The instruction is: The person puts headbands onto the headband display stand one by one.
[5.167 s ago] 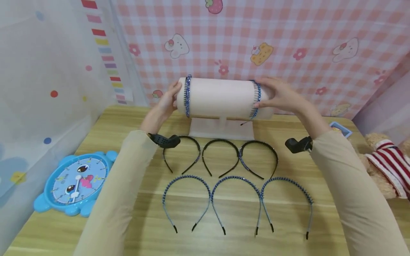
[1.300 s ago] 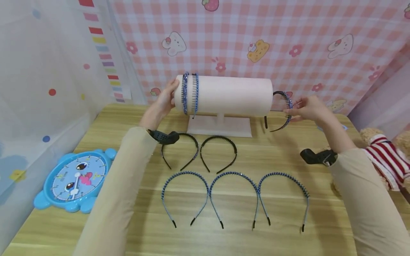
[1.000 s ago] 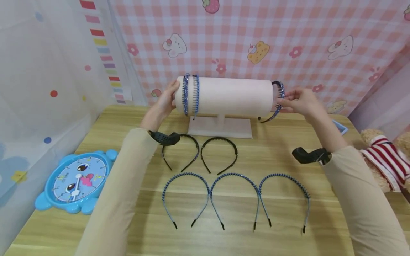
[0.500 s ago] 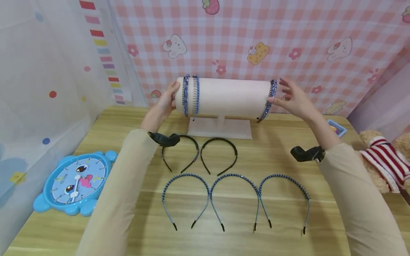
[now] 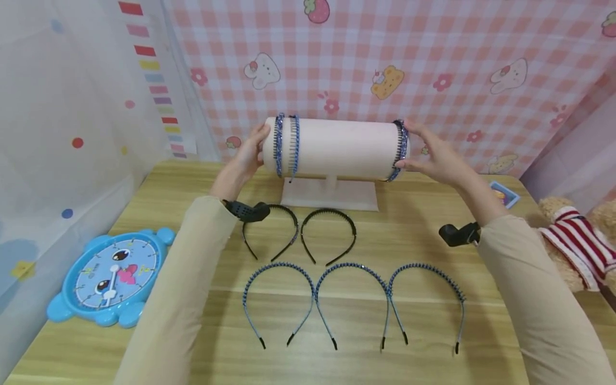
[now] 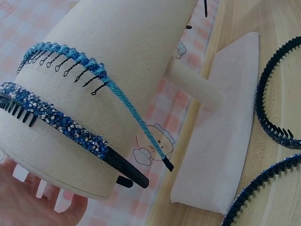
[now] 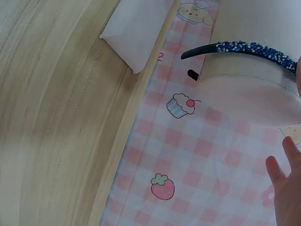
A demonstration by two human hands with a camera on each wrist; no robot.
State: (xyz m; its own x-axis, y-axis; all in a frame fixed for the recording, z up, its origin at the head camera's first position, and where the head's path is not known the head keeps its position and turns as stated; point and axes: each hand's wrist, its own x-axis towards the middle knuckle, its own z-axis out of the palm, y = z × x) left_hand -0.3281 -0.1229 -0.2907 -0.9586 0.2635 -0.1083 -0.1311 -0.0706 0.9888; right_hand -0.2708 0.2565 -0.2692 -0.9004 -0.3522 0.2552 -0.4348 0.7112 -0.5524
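A white padded roll on a stand [image 5: 344,149] carries a glittery blue headband [image 5: 279,144] and a blue braided wire headband [image 5: 295,144] near its left end. My left hand [image 5: 247,155] rests against the roll's left end face; in the left wrist view its fingers [image 6: 47,200] lie spread there. At the right end another glittery headband [image 5: 401,149] sits round the roll, its black tips [image 7: 197,52] below. My right hand [image 5: 435,152] touches this band with thumb low in front and a finger at the top, the other fingers [image 7: 277,172] spread clear of it.
Two black headbands [image 5: 329,211] lie before the stand's base [image 5: 332,195]. Nearer me, three blue headbands [image 5: 353,264] lie in a row. A blue toy clock [image 5: 110,278] is at left; a small blue tray [image 5: 505,195] and a teddy bear [image 5: 572,246] are at right.
My right hand has taken a glittery headband from the table's back row to the roll's right end and slid it leftward onto it. The wire headband has moved to the left end.
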